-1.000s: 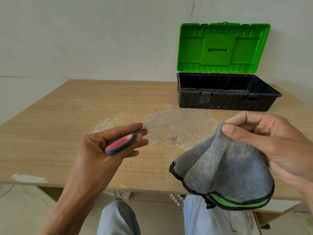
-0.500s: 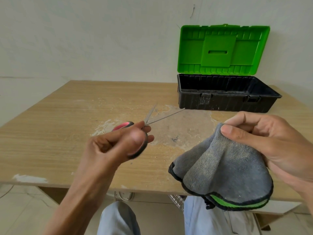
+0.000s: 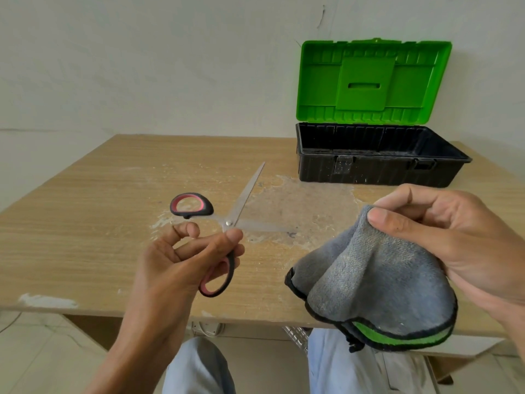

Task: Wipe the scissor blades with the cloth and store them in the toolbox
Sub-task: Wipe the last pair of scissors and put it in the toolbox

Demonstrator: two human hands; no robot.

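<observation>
Now the left hand (image 3: 184,260) pinches splayed black-and-pink steel scissors (image 3: 228,222) in its grip; at three o'clock the right hand (image 3: 454,243) grips a grey, green-trimmed cloth (image 3: 377,285).

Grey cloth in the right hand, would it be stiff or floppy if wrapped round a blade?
Probably floppy: the cloth droops in soft folds from the pinch of the right hand. Likely light, since thumb and fingers alone hold it up. Its fuzzy surface should grip, not slip.
</observation>
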